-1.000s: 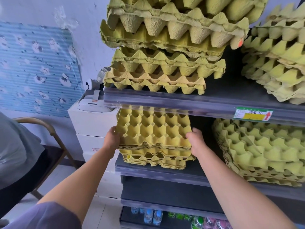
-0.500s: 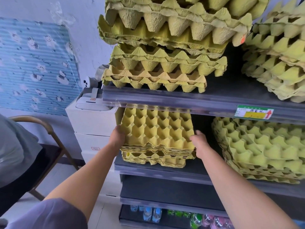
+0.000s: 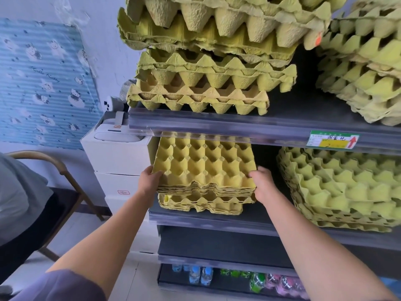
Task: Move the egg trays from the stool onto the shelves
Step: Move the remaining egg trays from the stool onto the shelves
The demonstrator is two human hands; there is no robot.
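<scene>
Held stack of yellow egg trays (image 3: 204, 168) is on the middle shelf (image 3: 217, 222), on top of a lower tray stack (image 3: 201, 204) and overhanging it at front right. Left hand (image 3: 149, 181) and right hand (image 3: 261, 183) each grip a side edge, fingers curled round it.

Likely risks:
- cups not nested, so the stack rocks or slides forward on release
- back edge snags the upper shelf rail (image 3: 217, 124)
- pulp edges crush under a tight squeeze
</scene>
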